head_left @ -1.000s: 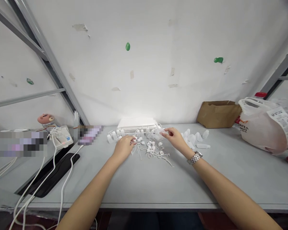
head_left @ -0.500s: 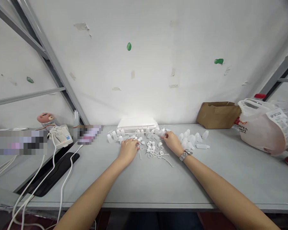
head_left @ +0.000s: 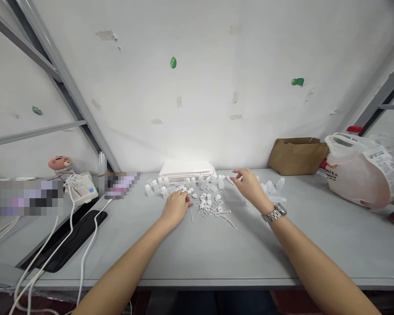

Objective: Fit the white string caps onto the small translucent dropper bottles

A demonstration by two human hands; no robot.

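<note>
My left hand [head_left: 176,207] rests on the grey desk with fingers curled together, and what they hold, if anything, is hidden. A thin white strap lies close to its thumb. Right of it spreads a pile of small white caps with ring straps [head_left: 209,204]. Behind both are several small translucent squeeze bottles with caps on, some upright, such as one bottle [head_left: 221,182], and some lying down. My right hand [head_left: 250,188], with a metal watch on the wrist, hovers with fingers apart and nothing visible between them. Uncapped bottles [head_left: 270,187] lie beside and partly behind it.
A stack of white boxes or sheets [head_left: 185,169] stands against the wall. To the right are a brown paper bag [head_left: 297,156] and a white plastic bag [head_left: 357,170]. Cables, a power strip [head_left: 82,189] and a black flat object [head_left: 72,240] occupy the left.
My right hand has moved right, away from a bottle that now stands upright in the group, and its fingers have spread. My left hand has stayed nearly still.
</note>
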